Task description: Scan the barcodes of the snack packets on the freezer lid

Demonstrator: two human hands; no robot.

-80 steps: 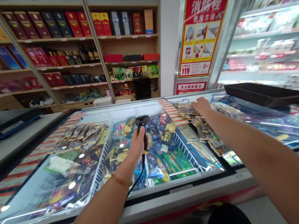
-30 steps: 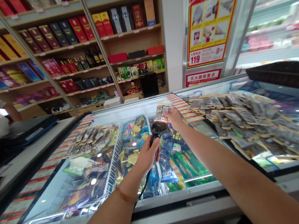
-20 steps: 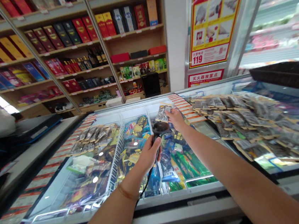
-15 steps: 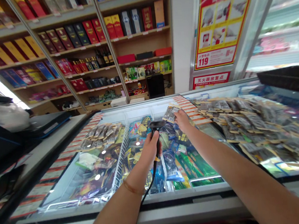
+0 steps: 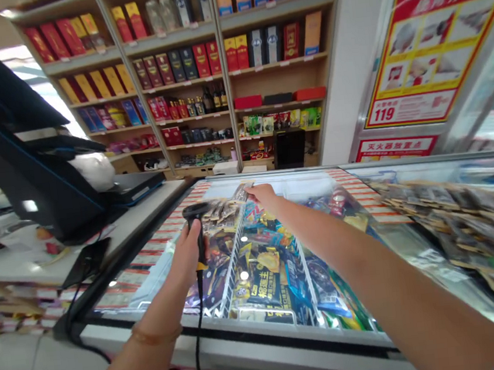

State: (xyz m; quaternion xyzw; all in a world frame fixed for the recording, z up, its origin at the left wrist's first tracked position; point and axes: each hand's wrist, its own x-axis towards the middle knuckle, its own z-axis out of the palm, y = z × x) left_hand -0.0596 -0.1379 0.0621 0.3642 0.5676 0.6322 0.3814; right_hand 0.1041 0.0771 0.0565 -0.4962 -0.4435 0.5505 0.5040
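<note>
Left hand: clenched round the upright black scanner;
Right hand: nearer the packet, pinching its right end;
Packet: right of and beyond the scanner, by the pile; long axis unclear.

Wooden shelves line the back beside a white wall.

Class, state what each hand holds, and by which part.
The left hand holds a scanner by its handle; the right hand pinches a packet at its edge.
</note>
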